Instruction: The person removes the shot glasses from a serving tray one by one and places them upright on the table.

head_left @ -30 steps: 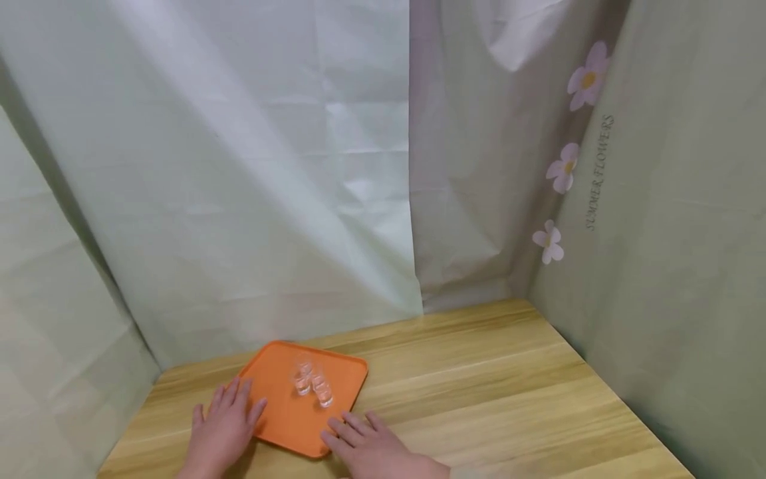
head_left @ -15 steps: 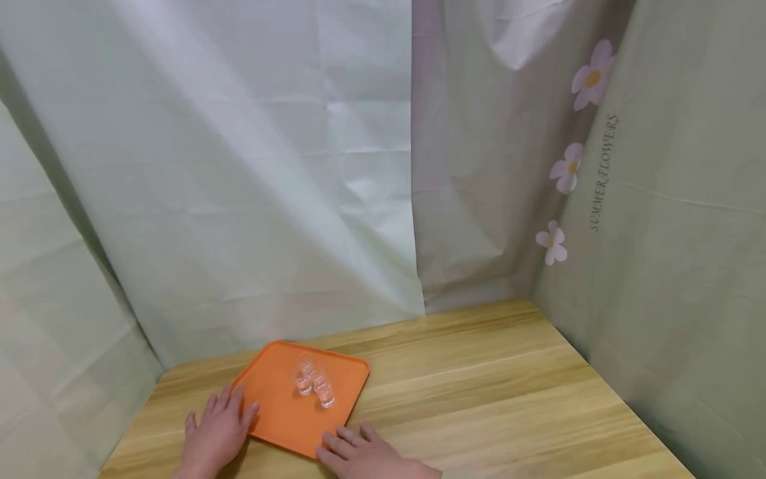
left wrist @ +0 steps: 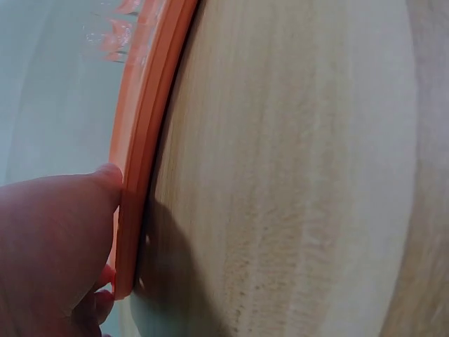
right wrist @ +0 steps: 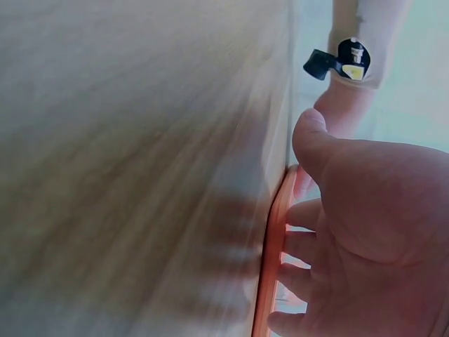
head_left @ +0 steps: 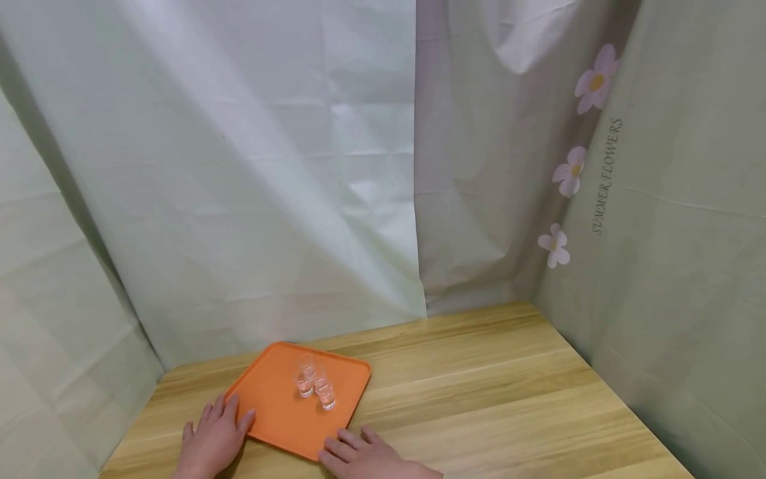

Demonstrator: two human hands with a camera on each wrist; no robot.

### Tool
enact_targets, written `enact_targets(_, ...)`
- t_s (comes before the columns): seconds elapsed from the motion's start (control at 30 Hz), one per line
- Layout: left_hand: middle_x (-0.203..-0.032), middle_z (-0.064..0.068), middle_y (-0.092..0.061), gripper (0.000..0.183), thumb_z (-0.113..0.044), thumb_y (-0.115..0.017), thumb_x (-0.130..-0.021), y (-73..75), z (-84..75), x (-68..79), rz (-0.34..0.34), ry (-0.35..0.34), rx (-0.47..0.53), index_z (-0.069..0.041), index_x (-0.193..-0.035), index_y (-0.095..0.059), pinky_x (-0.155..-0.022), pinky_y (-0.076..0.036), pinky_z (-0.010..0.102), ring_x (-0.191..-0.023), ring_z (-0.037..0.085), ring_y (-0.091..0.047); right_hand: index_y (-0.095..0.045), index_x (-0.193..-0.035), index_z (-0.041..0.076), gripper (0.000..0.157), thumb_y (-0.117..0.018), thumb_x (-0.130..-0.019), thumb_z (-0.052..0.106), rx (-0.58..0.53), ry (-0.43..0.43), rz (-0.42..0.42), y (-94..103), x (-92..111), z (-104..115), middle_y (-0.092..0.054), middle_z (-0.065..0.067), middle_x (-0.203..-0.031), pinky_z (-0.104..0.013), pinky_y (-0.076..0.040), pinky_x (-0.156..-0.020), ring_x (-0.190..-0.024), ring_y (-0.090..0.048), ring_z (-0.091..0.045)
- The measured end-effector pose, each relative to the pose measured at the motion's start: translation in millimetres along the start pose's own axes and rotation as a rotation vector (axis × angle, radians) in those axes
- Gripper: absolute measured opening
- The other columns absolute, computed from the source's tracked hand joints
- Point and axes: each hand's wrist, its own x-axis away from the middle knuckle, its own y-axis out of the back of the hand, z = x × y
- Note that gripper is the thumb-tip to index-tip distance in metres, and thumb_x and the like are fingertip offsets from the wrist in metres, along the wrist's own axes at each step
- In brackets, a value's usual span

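Observation:
An orange tray point(head_left: 281, 412) lies turned cornerwise on the wooden table. Several small clear shot glasses point(head_left: 317, 382) stand grouped towards its far right part. My left hand point(head_left: 212, 436) rests at the tray's left corner, fingers along one edge and thumb on the near edge. The left wrist view shows the left thumb point(left wrist: 109, 179) laid against the rim. At the near corner, my right hand point(head_left: 365, 456) touches the rim with fingers extended. Seen from the right wrist, the right hand point(right wrist: 382, 210) has its palm facing the camera and its fingertips over the tray's edge.
The wooden table point(head_left: 479, 386) stretches to the right of the tray. A pale curtain point(head_left: 269, 199) hangs behind it, and another curtain point(head_left: 676, 266) with printed flowers borders the right side. A wrist strap point(right wrist: 351, 60) with a black device shows on the left arm.
My left hand has slid slightly back and left along the tray's edge. My right hand has drawn back a little towards the near corner. The glasses keep their places on the tray.

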Motion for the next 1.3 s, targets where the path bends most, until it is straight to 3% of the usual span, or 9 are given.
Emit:
enact_targets(0.27,-0.145,0.048,-0.026,0.095,-0.071,-0.029,-0.1,-2.2,1.9,-0.6,-0.002,0.004,0.004,0.012,-0.145,-0.04,-0.101,-0.017,0.082,-0.133,0.066,-0.023,-0.032,-0.16,0.025,0.067,-0.023,-0.104,0.062,-0.004,0.021,0.001,3.6,3,-1,-0.034,0.007,-0.161,-0.045,-0.04,-0.111,-0.148,-0.029,-0.014)
enact_targets(0.53,-0.14,0.049,-0.034,0.092,-0.068,-0.032,-0.101,-3.8,-2.0,5.2,-0.046,-0.016,-0.037,0.014,-0.141,-0.044,-0.1,-0.023,0.081,-0.129,0.065,-0.031,-0.027,-0.161,0.025,0.067,-0.023,-0.105,0.062,-0.003,0.046,0.032,0.3,8,-10,-0.03,0.007,-0.163,-0.043,-0.039,-0.112,-0.149,-0.026,-0.013)
enact_targets(0.87,-0.128,0.047,-0.046,0.082,-0.06,-0.047,-0.1,-4.2,-17.0,15.0,-0.096,-0.031,-0.043,0.015,-0.132,-0.052,-0.102,-0.022,0.079,-0.121,0.063,-0.041,-0.031,-0.16,0.022,0.071,-0.02,-0.104,0.064,-0.002,0.041,0.028,0.8,23,-21,-0.03,0.003,-0.163,-0.045,-0.038,-0.113,-0.149,-0.027,-0.017)
enact_targets(1.3,-0.126,0.043,-0.051,0.072,-0.056,-0.052,-0.099,-11.6,-46.7,32.1,-0.128,0.039,-0.079,0.009,-0.131,-0.057,-0.104,-0.016,0.08,-0.121,0.06,-0.046,-0.044,-0.152,0.013,0.076,-0.03,-0.101,0.068,-0.024,-0.003,0.012,9.1,42,-31,-0.036,-0.007,-0.16,-0.043,-0.035,-0.116,-0.148,-0.032,-0.023)
